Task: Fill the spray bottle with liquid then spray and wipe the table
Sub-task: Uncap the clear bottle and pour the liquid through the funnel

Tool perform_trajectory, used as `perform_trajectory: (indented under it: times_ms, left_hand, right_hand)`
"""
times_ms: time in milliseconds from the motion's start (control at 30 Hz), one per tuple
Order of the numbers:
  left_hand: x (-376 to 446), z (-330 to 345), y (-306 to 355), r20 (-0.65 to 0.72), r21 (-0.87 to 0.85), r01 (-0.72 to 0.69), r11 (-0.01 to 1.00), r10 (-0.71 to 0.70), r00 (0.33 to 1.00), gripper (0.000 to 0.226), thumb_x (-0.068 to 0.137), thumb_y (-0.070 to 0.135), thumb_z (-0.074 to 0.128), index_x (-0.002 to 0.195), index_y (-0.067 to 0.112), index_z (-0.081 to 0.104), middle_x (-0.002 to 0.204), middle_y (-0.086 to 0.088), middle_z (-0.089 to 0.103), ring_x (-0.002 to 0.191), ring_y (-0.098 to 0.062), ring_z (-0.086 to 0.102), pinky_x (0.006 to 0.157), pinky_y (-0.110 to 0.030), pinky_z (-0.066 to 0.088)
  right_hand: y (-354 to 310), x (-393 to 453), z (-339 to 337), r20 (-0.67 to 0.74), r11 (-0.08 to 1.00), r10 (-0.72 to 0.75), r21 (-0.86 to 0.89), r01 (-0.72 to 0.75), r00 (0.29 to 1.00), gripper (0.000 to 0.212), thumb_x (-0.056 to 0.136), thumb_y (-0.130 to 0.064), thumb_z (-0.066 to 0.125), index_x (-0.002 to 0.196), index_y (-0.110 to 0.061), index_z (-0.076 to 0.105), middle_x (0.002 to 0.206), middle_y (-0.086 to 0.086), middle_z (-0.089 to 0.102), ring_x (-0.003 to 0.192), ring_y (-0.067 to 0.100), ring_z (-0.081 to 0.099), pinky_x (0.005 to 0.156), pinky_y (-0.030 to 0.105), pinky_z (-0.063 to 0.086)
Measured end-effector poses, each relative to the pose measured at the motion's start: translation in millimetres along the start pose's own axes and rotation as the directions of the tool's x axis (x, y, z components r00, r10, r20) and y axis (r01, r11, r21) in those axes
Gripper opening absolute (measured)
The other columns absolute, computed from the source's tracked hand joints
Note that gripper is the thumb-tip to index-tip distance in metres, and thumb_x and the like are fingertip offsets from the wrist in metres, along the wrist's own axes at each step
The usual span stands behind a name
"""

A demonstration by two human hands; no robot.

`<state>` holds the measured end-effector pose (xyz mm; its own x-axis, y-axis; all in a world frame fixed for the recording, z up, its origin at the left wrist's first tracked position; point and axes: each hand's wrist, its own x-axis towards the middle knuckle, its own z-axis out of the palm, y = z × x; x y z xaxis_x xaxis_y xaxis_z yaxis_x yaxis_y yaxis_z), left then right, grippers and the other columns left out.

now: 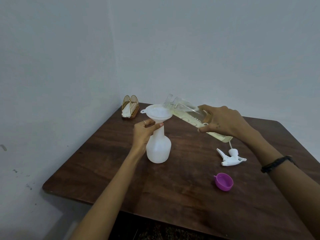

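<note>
One head-worn wide-angle view looks forward and down from the near edge of the table [190, 196] toward the wall corner at upper centre of the frame (lines bow near the edges). Both forearms enter from the bottom, close to the lens.

Room corner: two plain pale grey-blue walls [190, 49] meeting behind a dark brown wood-grain table [173, 179] with rounded corners; left wall showing dark scuffs low down; dim, even light falling; dark patterned floor [155, 231] showing beneath
</note>
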<state>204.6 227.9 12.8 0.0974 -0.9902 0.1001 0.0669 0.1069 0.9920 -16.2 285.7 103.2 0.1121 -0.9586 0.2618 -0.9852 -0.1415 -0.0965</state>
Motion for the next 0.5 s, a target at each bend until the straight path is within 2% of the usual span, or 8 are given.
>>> perform_trajectory:
  times_ms: [167, 333, 500]
  left_hand:
    - [0.4, -0.5, -0.7, 0.0, -0.002, 0.008, 1.0, -0.008, 1.0, 0.031, 0.074, 0.011, 0.074, 0.104, 0.007, 0.068, 0.09, 0.003, 0.066, 0.083, -0.005, 0.062, 0.075, -0.023, 0.053]
    - [0.5, -0.4, -1.2, 0.004, -0.007, 0.007, 1.0, -0.007, 1.0, 0.029, 0.074, 0.011, 0.075, 0.102, 0.009, 0.069, 0.088, 0.004, 0.066, 0.083, -0.006, 0.063, 0.076, -0.023, 0.053]
    - [0.7, -0.6, -1.3, 0.008, -0.003, 0.01, 1.0, -0.01, 1.0, 0.033, 0.073, 0.01, 0.075, 0.105, 0.005, 0.068, 0.091, 0.002, 0.067, 0.083, -0.006, 0.063, 0.079, -0.025, 0.053]
  right_hand:
    - [-1.4, 0.0, -0.3, -0.013, 1.0, -0.018, -0.023, 0.017, 1.0, 0.062, 0.076, -0.047, 0.066, 0.131, -0.035, 0.041, 0.103, -0.004, 0.068, 0.095, 0.024, 0.058, 0.068, 0.029, 0.035]
    - [-5.6, -1.4, -4.4, -0.029, 0.999, -0.008, -0.048, 0.006, 1.0, 0.059, 0.076, -0.046, 0.066, 0.13, -0.034, 0.042, 0.087, -0.008, 0.058, 0.081, 0.019, 0.049, 0.067, 0.028, 0.033]
    - [-5.9, -1.3, -7.9, -0.032, 0.997, -0.022, -0.074, 0.02, 0.999, 0.06, 0.076, -0.047, 0.065, 0.13, -0.037, 0.042, 0.086, -0.009, 0.058, 0.081, 0.017, 0.047, 0.066, 0.028, 0.033]
